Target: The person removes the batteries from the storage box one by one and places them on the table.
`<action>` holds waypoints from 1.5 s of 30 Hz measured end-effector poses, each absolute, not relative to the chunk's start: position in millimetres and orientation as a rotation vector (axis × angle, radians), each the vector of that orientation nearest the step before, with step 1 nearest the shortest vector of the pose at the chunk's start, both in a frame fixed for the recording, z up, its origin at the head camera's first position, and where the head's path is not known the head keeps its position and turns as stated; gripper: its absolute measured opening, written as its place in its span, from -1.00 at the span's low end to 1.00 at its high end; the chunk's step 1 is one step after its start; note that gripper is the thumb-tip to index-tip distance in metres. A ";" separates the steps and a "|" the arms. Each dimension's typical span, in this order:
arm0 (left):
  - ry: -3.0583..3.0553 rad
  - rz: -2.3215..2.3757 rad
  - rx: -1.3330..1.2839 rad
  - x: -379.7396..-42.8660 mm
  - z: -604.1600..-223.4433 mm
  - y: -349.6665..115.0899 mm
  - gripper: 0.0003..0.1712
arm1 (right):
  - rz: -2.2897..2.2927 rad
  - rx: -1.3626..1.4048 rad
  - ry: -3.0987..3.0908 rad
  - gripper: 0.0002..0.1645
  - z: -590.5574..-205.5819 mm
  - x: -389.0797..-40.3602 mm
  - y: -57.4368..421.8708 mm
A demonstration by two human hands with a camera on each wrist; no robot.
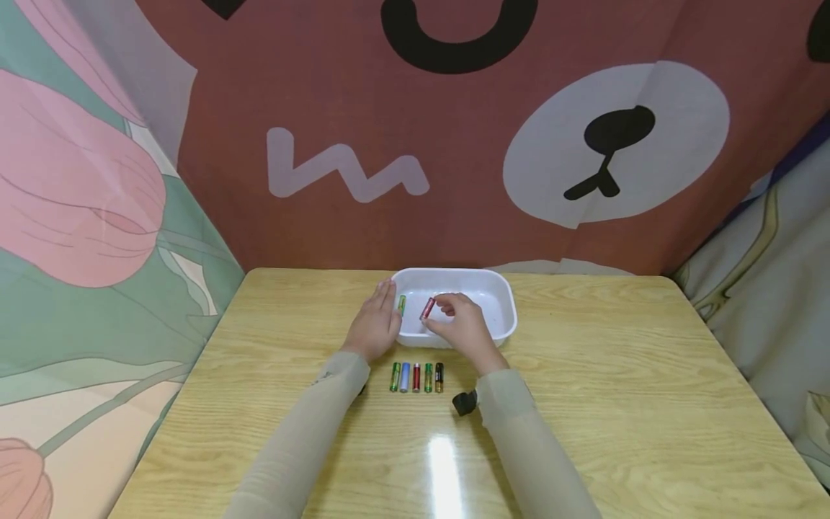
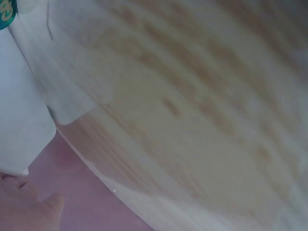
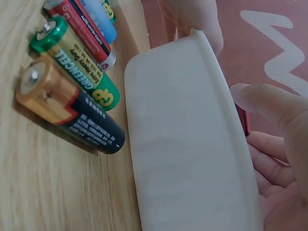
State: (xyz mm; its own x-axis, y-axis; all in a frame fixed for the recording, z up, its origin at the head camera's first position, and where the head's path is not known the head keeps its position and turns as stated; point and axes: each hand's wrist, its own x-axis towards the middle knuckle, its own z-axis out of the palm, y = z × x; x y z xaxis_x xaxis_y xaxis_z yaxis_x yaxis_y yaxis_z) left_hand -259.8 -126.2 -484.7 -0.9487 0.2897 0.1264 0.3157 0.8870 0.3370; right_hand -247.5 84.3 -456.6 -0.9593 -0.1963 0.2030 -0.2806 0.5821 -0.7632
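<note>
A white plastic tub [image 1: 480, 333] stands at the back of the table. My left hand [image 1: 374, 322] rests along its left rim, fingers fairly straight. Over the tub, my right hand [image 1: 463, 326] pinches a red battery [image 1: 427, 308] between thumb and fingers, the battery tilted. Inside the tub by the left wall lies a green battery [image 1: 402, 305]. In front of the tub several batteries lie in a row: a green one [image 1: 395, 377], a blue one [image 1: 405, 377], a red one [image 1: 416, 378], another green one [image 1: 428, 378] and a black and copper one [image 3: 72, 108].
The wooden table [image 1: 616, 404] extends to both sides of the tub. A curtain with a brown bear print [image 1: 467, 158] hangs right behind its back edge. Floral cloth [image 1: 84, 216] hangs at the left.
</note>
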 end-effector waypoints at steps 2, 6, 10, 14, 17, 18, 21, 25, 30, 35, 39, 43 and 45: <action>-2.976 -0.548 -0.485 -259.8 -484.4 -126.1 -0.28 | 1.341 0.407 -2.704 -0.37 -456.0 -245.0 85.5; -2.970 -0.558 -0.487 -259.4 -482.9 -125.6 -0.28 | 1.352 0.406 -2.697 -0.37 -454.5 -240.3 88.6; -2.973 -0.566 -0.482 -258.8 -481.1 -125.1 -0.27 | 1.370 0.425 -2.677 -0.39 -453.2 -235.7 92.7; -2.972 -0.574 -0.481 -258.7 -480.6 -124.5 -0.27 | 1.372 0.446 -2.668 -0.40 -449.6 -229.9 97.0; -2.965 -0.583 -0.484 -258.7 -481.0 -124.0 -0.27 | 1.372 0.458 -2.670 -0.40 -445.4 -223.7 99.7; -2.963 -0.583 -0.487 -258.8 -481.3 -123.9 -0.27 | 1.376 0.460 -2.669 -0.40 -444.4 -221.5 100.8; -2.955 -0.579 -0.492 -259.4 -482.7 -123.7 -0.27 | 1.403 0.455 -2.665 -0.40 -441.3 -214.5 104.1; -2.941 -0.592 -0.493 -260.4 -483.9 -123.8 -0.27 | 1.491 0.447 -2.637 -0.42 -438.6 -205.4 108.6; -2.945 -0.600 -0.499 -260.5 -484.4 -124.9 -0.27 | 1.603 0.509 -2.603 -0.46 -435.8 -192.6 114.5; -2.934 -0.593 -0.499 -259.9 -483.9 -127.2 -0.27 | 1.587 0.543 -2.605 -0.46 -431.5 -186.4 116.9; -2.929 -0.591 -0.499 -260.2 -483.6 -127.8 -0.26 | 1.541 0.535 -2.659 -0.46 -432.3 -185.3 119.9; -2.938 -0.581 -0.496 -260.0 -484.7 -127.7 -0.26 | 1.443 0.590 -2.712 -0.47 -434.8 -183.6 125.5; -2.940 -0.581 -0.496 -260.2 -485.5 -127.4 -0.27 | 1.399 0.629 -2.729 -0.48 -435.4 -183.0 128.5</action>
State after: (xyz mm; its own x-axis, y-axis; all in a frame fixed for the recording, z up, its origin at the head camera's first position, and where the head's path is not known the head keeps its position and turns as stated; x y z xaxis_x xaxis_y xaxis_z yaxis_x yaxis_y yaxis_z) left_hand -260.2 -127.4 -485.5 -0.9413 0.2956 0.1630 0.3354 0.8737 0.3524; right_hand -183.0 128.5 -435.4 -0.9192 -0.3454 0.1894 -0.3553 0.5196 -0.7770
